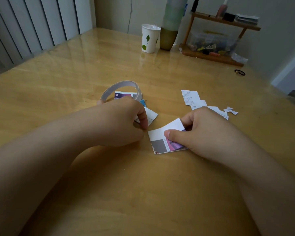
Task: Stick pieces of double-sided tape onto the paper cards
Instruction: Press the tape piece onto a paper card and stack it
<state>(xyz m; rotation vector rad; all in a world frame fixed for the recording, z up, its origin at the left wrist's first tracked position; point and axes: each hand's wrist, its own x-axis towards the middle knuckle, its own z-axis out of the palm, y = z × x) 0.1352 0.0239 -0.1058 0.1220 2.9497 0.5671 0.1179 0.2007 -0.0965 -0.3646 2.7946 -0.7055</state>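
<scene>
From the head view, the right hand [199, 133] is pinching a printed paper card [162, 142] between thumb and curled fingers, bowing it off the bench [75, 68], probably to steady it. The left hand [126, 121] is curling its fingertips at the card's corner; whether they are holding tape, I cannot tell. The tape roll [121, 89] is lying just behind.

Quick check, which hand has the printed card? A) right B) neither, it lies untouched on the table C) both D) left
A: the right hand pinches the printed card, thumb on top, while the left hand sits beside its corner, by the tape roll.
</scene>
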